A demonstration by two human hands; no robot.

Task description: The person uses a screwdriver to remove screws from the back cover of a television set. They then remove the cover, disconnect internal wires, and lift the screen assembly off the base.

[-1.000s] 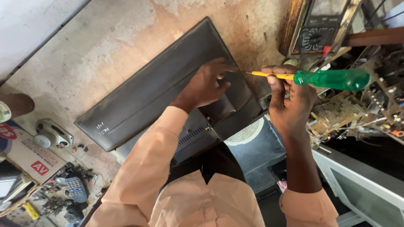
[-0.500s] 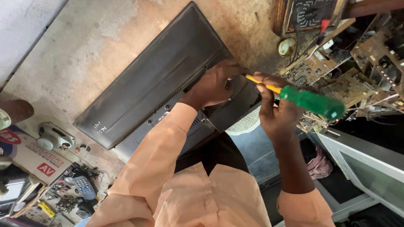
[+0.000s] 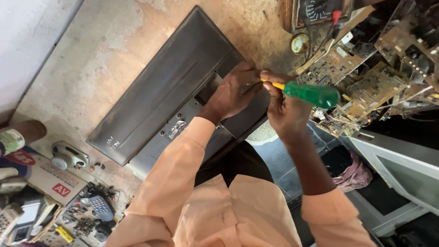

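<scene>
A flat black television [image 3: 160,96] lies face down on the concrete floor, its back panel up. My left hand [image 3: 235,91] rests with fingers curled on the raised centre part of the back, near its right edge. My right hand [image 3: 286,112] grips a screwdriver [image 3: 311,93] with a green handle and yellow shaft. The shaft points left toward the fingertips of my left hand, and its tip is hidden between the two hands. Orange sleeves cover both my arms.
Several bare circuit boards [image 3: 366,87] with wires are heaped at the right. A meter with a dial [image 3: 318,11] stands at the top. A grey monitor casing [image 3: 402,174] lies lower right. A cardboard box [image 3: 45,176], a small speaker [image 3: 68,155] and a calculator [image 3: 98,208] sit lower left.
The screwdriver has swung down and left, from held out to the right to meeting my left hand on the television's back. The camera view has shifted closer.
</scene>
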